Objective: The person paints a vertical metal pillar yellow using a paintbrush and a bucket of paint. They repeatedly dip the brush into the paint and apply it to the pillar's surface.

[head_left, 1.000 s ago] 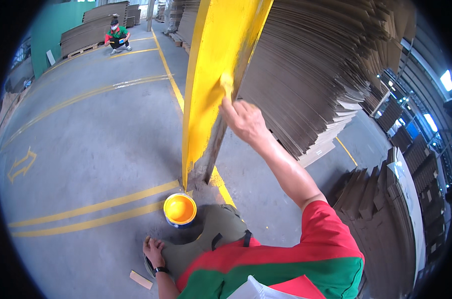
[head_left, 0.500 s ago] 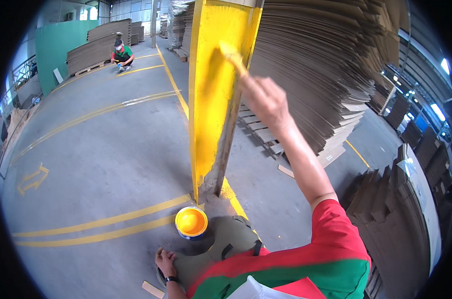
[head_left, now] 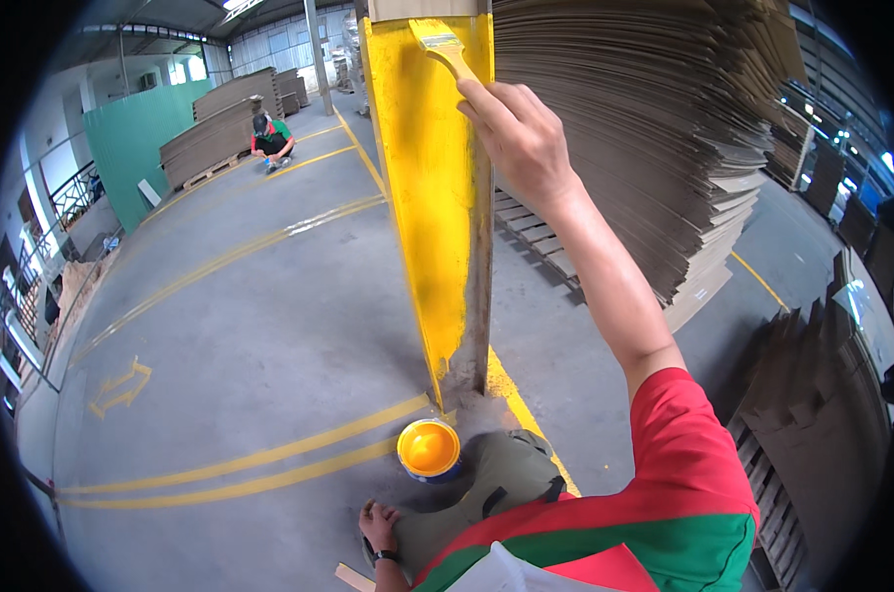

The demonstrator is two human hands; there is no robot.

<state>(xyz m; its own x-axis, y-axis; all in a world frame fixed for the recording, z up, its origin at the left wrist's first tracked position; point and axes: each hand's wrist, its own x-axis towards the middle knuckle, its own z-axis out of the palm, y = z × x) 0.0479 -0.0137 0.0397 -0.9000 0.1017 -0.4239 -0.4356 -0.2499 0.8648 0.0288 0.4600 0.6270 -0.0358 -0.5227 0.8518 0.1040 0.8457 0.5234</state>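
Observation:
My right hand (head_left: 521,133) grips the handle of a flat paintbrush (head_left: 446,51), arm stretched up and forward. The bristles lie against the upper part of a post (head_left: 429,187), close below where its yellow coat stops. Wet-looking yellow covers the post's face down to a ragged edge near the foot, where bare grey shows. By the post's base stands an uncovered paint can (head_left: 433,479) with yellow paint inside and a dark blue wall. Low beside my bent leg rests my left hand (head_left: 379,523), fingers loosely bent and apart, holding nothing.
Tall stacks of brown cardboard sheets (head_left: 634,148) rise behind the post on a pallet (head_left: 531,229). More cardboard (head_left: 812,414) leans at the right. Yellow lines (head_left: 269,454) mark the grey floor. Far left, another person (head_left: 272,138) sits on the floor near a green panel (head_left: 136,148).
My right hand has carried the paintbrush upward along the post, closer to the top of the yellow coat. The whole view has shifted a little; the left hand stays by my leg.

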